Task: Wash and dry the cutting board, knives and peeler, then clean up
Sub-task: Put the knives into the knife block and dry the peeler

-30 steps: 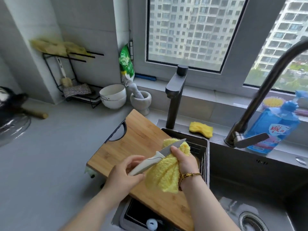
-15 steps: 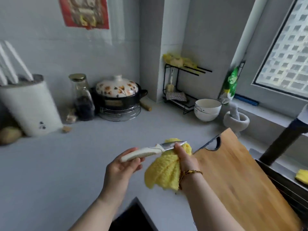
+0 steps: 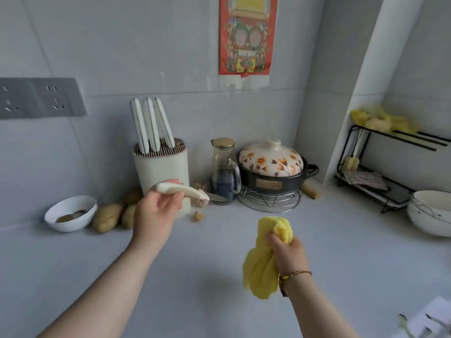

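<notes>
Your left hand (image 3: 156,211) grips the small cream-handled steel knife (image 3: 181,191) near the back edge of the surface (image 3: 353,240), while your right hand (image 3: 288,250) clutches a soft yellow cloth (image 3: 263,272); the knife looks light, stiff and sharp, so it is best held by its handle.

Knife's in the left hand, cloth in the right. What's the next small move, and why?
Probably turn the knife blade-down and slide it into a free slot of the knife block. The left hand grips it in front of the block, the right hand holds the yellow cloth apart from the blade, and three matching white handles stand in the block.
</notes>
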